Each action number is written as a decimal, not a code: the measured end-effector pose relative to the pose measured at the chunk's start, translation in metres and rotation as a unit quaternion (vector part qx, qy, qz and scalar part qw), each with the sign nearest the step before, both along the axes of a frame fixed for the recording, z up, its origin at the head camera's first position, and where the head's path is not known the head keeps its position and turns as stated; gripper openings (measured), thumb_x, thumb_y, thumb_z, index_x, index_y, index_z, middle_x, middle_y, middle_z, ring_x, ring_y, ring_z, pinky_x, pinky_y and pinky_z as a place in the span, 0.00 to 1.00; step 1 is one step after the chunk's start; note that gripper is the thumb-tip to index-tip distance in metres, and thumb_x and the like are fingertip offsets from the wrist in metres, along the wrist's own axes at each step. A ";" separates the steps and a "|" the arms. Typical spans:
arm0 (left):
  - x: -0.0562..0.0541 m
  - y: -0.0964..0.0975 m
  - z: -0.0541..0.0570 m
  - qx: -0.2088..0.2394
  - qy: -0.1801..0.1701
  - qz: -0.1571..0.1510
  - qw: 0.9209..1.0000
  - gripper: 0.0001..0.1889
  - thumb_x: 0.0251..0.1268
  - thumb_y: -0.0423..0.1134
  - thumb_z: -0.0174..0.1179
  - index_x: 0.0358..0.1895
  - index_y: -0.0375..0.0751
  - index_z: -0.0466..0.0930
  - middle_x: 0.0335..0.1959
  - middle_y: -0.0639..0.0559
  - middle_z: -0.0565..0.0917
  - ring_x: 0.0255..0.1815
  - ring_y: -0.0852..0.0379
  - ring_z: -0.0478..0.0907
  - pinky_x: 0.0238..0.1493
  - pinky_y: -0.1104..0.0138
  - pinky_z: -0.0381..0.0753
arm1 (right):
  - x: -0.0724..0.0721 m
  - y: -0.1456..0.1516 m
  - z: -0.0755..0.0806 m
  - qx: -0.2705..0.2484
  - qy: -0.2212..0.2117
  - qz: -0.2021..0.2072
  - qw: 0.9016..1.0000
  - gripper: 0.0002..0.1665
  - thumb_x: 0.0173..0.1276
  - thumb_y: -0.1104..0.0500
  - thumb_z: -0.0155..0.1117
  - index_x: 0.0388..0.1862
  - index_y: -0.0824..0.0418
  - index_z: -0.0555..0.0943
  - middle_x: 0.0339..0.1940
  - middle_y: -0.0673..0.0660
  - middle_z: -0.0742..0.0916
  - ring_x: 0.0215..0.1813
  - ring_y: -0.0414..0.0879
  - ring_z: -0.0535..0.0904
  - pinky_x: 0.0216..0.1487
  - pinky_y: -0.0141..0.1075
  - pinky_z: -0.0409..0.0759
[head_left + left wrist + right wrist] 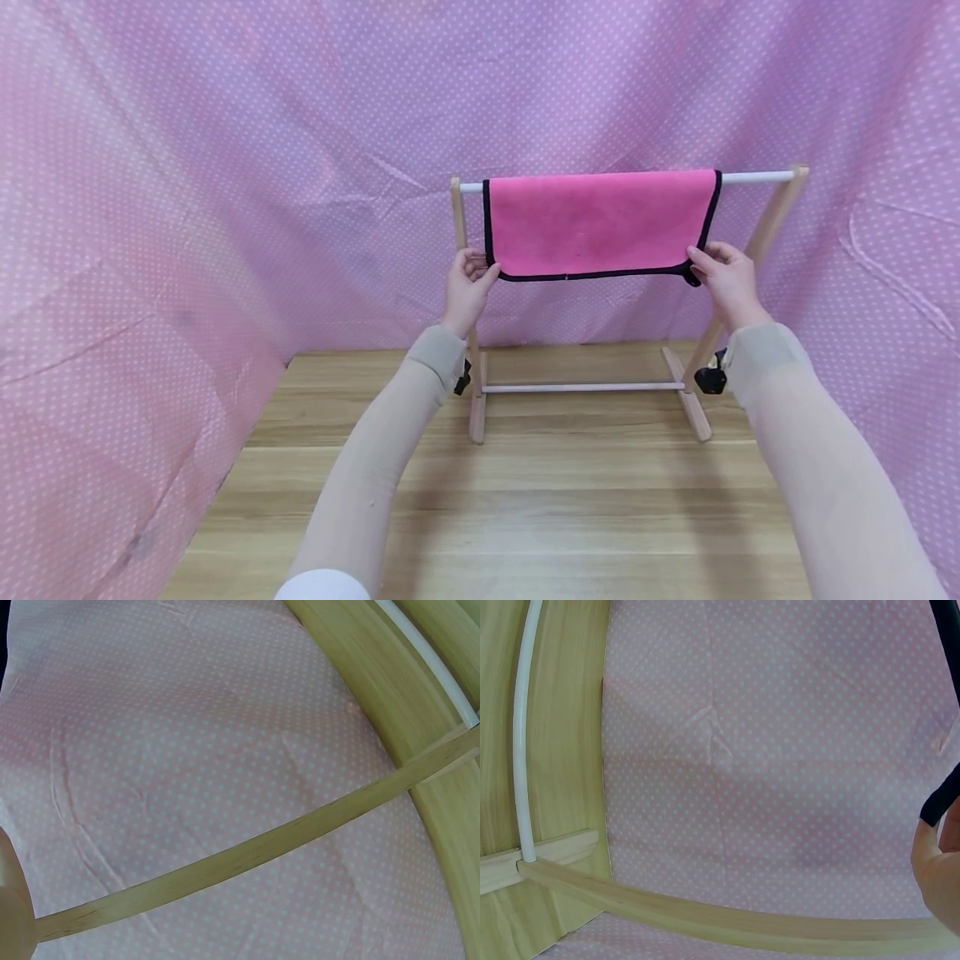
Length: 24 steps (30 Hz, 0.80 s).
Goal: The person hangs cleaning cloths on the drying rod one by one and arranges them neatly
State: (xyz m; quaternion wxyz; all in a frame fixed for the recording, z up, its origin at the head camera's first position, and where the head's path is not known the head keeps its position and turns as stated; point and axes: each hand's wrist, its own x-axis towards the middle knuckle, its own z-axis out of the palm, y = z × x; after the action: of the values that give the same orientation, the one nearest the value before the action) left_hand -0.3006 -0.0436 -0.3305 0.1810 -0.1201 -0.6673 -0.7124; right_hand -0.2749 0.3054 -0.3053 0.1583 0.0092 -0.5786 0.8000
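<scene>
A pink cloth (600, 223) with black edging hangs folded over the white top bar (757, 177) of a wooden rack (772, 212). At its lower left corner my left hand (468, 287) pinches the edge between thumb and fingers. My right hand (727, 279) pinches the lower right corner, where a bit of black edging (692, 275) hangs below the fingers. In the right wrist view, the black edging (939, 804) meets the fingertips of the right hand (939, 859). Only a sliver of the left hand (13, 900) shows in the left wrist view, beside the rack's upright (225, 862).
The rack stands on a wood-grain table (525, 500), its feet (477, 417) joined by a lower white bar (585, 387). Pink dotted curtain (337, 208) encloses the back and sides. Black devices (710, 380) sit under both wrists.
</scene>
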 end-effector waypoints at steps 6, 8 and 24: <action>0.003 -0.006 -0.001 0.015 -0.005 -0.028 0.999 0.18 0.62 0.24 0.57 0.54 0.25 0.64 0.46 0.35 0.78 0.38 0.61 0.77 0.49 0.68 0.83 | 0.004 0.001 -0.005 0.019 0.007 0.017 1.000 0.10 0.63 0.71 0.61 0.28 0.56 0.79 0.23 0.44 0.83 0.27 0.32 0.80 0.35 0.18 0.81; 0.004 -0.009 -0.003 0.011 -0.009 -0.031 0.999 0.19 0.63 0.23 0.56 0.56 0.24 0.64 0.45 0.38 0.77 0.37 0.63 0.77 0.49 0.67 0.83 | 0.005 0.002 -0.007 0.018 0.010 0.026 0.999 0.09 0.62 0.71 0.62 0.31 0.56 0.78 0.23 0.45 0.83 0.28 0.32 0.81 0.36 0.19 0.81; 0.027 -0.022 -0.015 0.010 -0.048 -0.061 0.997 0.17 0.67 0.25 0.52 0.57 0.25 0.65 0.46 0.41 0.76 0.39 0.64 0.78 0.53 0.64 0.82 | 0.040 0.004 -0.040 0.084 0.006 0.063 0.994 0.13 0.67 0.69 0.57 0.36 0.49 0.79 0.31 0.41 0.84 0.36 0.29 0.79 0.42 0.17 0.79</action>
State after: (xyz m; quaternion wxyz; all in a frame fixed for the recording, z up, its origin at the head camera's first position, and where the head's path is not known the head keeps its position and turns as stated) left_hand -0.2739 -0.0655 -0.3453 0.1058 -0.1242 -0.6597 -0.7336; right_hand -0.2347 0.3090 -0.3449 0.1101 0.0636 -0.6414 0.7566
